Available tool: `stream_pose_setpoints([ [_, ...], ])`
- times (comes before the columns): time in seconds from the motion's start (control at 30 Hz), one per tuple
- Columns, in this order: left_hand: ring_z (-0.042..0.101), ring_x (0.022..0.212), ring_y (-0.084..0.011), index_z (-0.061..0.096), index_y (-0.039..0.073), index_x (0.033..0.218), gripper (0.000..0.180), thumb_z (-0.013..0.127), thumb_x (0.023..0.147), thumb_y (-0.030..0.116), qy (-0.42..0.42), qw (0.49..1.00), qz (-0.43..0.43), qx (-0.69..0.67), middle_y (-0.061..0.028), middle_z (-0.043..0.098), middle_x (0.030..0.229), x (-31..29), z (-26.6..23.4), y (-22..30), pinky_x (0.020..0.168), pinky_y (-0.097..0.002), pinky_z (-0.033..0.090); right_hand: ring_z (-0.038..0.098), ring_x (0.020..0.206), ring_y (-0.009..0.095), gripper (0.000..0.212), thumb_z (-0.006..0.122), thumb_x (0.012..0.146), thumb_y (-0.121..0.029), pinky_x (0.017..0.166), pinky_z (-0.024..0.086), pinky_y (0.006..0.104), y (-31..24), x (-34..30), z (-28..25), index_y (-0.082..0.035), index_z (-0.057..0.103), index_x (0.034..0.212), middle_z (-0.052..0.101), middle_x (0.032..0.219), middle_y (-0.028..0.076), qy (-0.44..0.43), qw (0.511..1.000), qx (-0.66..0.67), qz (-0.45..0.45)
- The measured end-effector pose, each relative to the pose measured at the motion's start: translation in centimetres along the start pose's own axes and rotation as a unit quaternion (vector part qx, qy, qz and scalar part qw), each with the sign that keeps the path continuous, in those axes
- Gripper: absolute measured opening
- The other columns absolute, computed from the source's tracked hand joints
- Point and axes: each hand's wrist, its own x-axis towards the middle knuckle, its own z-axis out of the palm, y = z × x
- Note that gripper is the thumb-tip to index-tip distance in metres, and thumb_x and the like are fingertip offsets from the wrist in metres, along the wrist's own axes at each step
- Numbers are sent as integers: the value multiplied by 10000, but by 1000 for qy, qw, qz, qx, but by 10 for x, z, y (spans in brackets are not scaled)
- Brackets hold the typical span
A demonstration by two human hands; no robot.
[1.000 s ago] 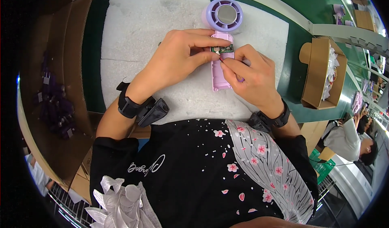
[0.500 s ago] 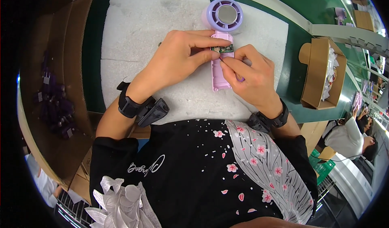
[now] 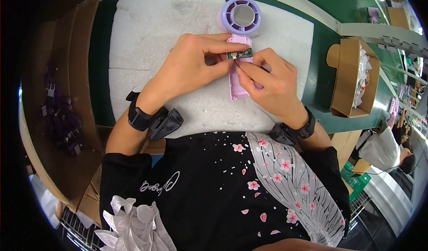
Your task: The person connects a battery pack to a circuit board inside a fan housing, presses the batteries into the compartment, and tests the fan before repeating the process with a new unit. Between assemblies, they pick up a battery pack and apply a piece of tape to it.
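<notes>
Circuit board (image 3: 244,54) is being held at the left hand's (image 3: 187,59) grip: clamped, fingers along the far edge, thumb at the near edge. Board is being carried over the open pink casing (image 3: 239,90), which is being seen running nearer the body, between both grips. Purple fan head (image 3: 240,14) is being left just beyond the left fingertips, casing and head being backed by the white foam pad (image 3: 151,32) on the green table (image 3: 322,86).

Right hand's (image 3: 277,79) grip: thumb and index together, clamped on a thin dark piece (image 3: 239,65) by a red wire (image 3: 236,61) at the board's near edge. Lead or tool tip, can't tell. Purple piece (image 3: 259,86) is being half covered under the right fingers.

For good work, judged: board should be braced by its edges, pressure kept off components, wire slack and clear of the casing walls, right fingertips low and close to the joint.

Containers: big cardboard box (image 3: 87,68), left of the left grip, is being filled by dark purple parts (image 3: 62,121) with pale tags. Small carton (image 3: 339,84), right of the right grip: white pieces (image 3: 364,79) are being held in it. Green crate (image 3: 356,182), beyond the right wrist; contents can't be told.
</notes>
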Motion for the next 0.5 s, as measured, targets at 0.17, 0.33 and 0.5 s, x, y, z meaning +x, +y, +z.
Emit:
stream_pose_setpoints([
  [0.17, 679, 702, -157, 712, 106, 1093, 369, 642, 739, 29, 16, 999, 41, 17, -210, 695, 992, 0, 2, -7, 662, -254, 525, 546, 563, 151, 147, 767, 647, -52, 495, 441, 274, 0, 2, 1, -66, 705, 780, 525, 738, 22, 1, 1000, -2, -5],
  [0.33, 695, 724, -168, 725, 99, 1057, 355, 637, 719, 38, 38, 999, 31, 18, -217, 696, 944, 2, 3, -4, 658, -263, 529, 560, 573, 155, 138, 759, 662, -56, 498, 448, 274, -2, 5, -1, -63, 702, 787, 539, 751, 22, -9, 1000, -1, 4],
  [0.5, 694, 696, -169, 741, 96, 1006, 331, 644, 693, 59, 61, 998, 11, 13, -209, 698, 940, 3, 7, -3, 645, -264, 530, 589, 584, 166, 159, 738, 705, -61, 507, 462, 282, -3, 7, -8, -61, 682, 855, 567, 788, 37, -54, 998, 34, 23],
])
